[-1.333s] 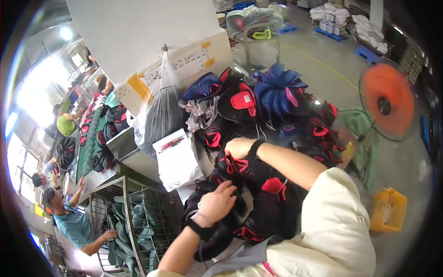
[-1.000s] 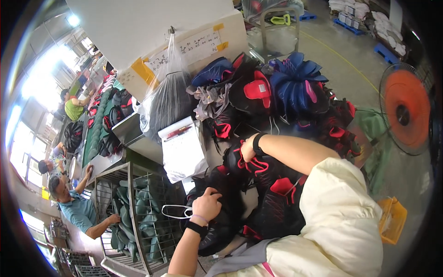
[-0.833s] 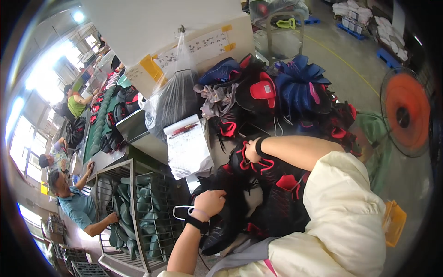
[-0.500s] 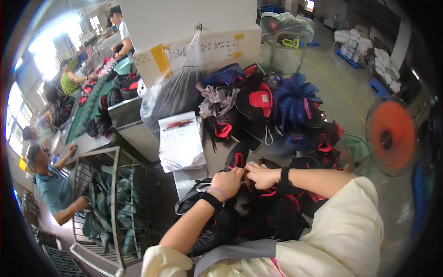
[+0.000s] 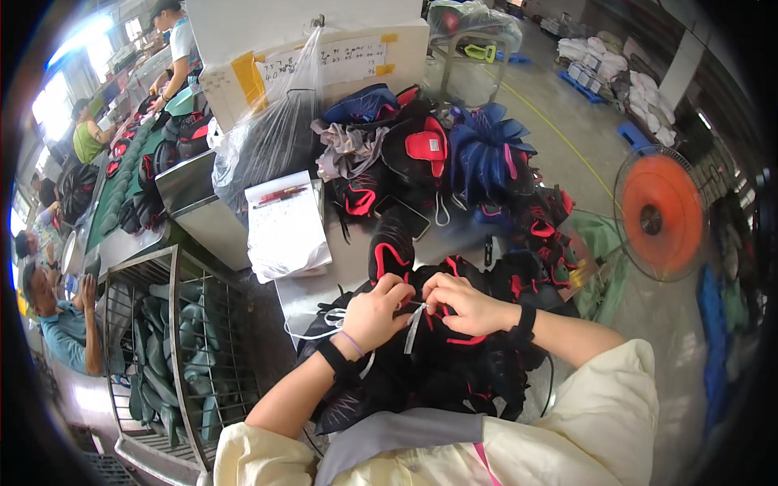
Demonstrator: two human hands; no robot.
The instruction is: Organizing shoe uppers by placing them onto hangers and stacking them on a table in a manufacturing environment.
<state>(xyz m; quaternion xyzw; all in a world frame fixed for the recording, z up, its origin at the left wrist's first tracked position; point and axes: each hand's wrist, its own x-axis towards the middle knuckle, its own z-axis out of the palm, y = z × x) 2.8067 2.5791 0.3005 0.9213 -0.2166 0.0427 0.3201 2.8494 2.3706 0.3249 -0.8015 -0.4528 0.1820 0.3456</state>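
My left hand (image 5: pixel 377 314) is closed in a pinch, its fingertips close to those of my right hand (image 5: pixel 466 306), also pinched. Between them is a white shoelace (image 5: pixel 414 330), its end hanging down over the black pile. Another loop of white lace (image 5: pixel 314 334) lies left of my left hand. Just beyond my fingers, a black shoe upper (image 5: pixel 391 243) with red lining lies on the table. Under and around both hands are heaped black shoe uppers (image 5: pixel 506 368) with red trim. My hands hide part of the piece beneath them.
A notepad (image 5: pixel 285 231) with pens and a phone (image 5: pixel 403 217) lie on the table. Blue uppers (image 5: pixel 485 154) stand fanned out behind. Left is a metal cage cart (image 5: pixel 174 324) with green shoe forms; right, an orange fan (image 5: pixel 660 212). Co-workers are along the conveyor (image 5: pixel 121 194).
My view has shifted, so the table sits further left and higher. My hands have drawn slightly apart, and the white lace now shows between them. The co-worker by the cart has raised a hand.
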